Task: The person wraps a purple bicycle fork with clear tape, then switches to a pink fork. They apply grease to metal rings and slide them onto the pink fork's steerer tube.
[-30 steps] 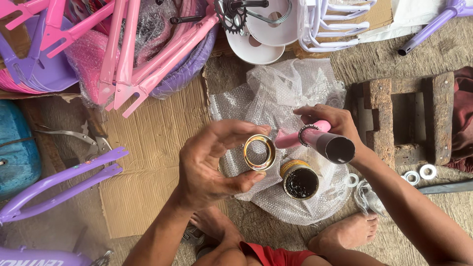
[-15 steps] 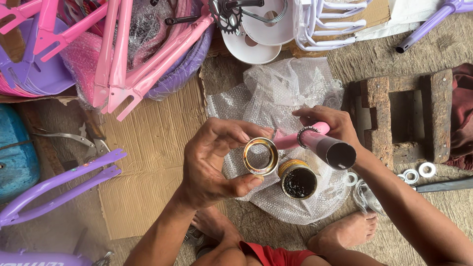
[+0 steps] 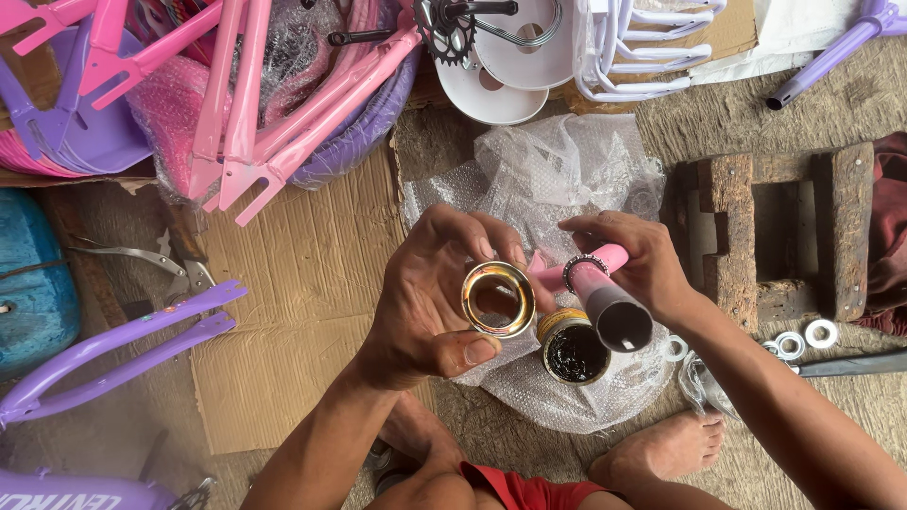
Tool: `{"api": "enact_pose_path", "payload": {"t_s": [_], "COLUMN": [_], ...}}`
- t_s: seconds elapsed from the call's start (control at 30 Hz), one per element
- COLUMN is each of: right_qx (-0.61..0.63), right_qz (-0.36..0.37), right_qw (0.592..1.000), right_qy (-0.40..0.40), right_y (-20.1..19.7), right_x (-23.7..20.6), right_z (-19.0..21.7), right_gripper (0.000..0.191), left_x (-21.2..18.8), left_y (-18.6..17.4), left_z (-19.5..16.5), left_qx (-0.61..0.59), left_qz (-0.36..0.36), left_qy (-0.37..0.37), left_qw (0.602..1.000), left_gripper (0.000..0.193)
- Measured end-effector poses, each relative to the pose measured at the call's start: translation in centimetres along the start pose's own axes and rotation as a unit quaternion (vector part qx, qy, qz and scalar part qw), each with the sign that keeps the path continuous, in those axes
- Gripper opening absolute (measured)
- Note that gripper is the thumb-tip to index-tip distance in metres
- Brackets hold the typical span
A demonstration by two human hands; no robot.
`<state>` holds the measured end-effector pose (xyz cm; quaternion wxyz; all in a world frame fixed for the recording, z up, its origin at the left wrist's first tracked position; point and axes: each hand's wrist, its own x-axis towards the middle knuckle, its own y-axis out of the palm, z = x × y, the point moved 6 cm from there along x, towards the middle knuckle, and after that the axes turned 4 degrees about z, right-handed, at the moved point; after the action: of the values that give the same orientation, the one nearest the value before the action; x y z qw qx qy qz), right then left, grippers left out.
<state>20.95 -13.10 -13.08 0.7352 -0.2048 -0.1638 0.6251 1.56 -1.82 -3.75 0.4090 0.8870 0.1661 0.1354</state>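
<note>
The left hand (image 3: 425, 302) pinches a brass cup (image 3: 498, 299) by its rim, held up just beside the tube (image 3: 605, 297) that the right hand (image 3: 642, 260) grips, a bearing ring (image 3: 580, 267) already around it. The cup is not yet on the tube. An open grease tin (image 3: 575, 348) sits below on bubble wrap (image 3: 567, 179).
</note>
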Motion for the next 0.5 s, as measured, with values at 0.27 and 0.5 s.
{"api": "enact_pose_path", "payload": {"t_s": [0.27,0.5], "right_qx": [-0.006,-0.013], "right_qz": [-0.005,-0.007], "right_qw": [1.0,1.0], "right_qy": [-0.02,-0.018], "right_y": [0.12,0.12], "right_x": [0.07,-0.02], "right_z": [0.49,0.66], "right_gripper": [0.049,0.048], "left_x": [0.05,0.18], "left_y": [-0.08,0.2], "left_z": [-0.31,-0.52], "left_qx": [0.027,0.033], "left_qz": [-0.003,0.01], "left_qy": [-0.004,0.0], "left_qw": [1.0,0.999], "left_gripper": [0.053,0.052]}}
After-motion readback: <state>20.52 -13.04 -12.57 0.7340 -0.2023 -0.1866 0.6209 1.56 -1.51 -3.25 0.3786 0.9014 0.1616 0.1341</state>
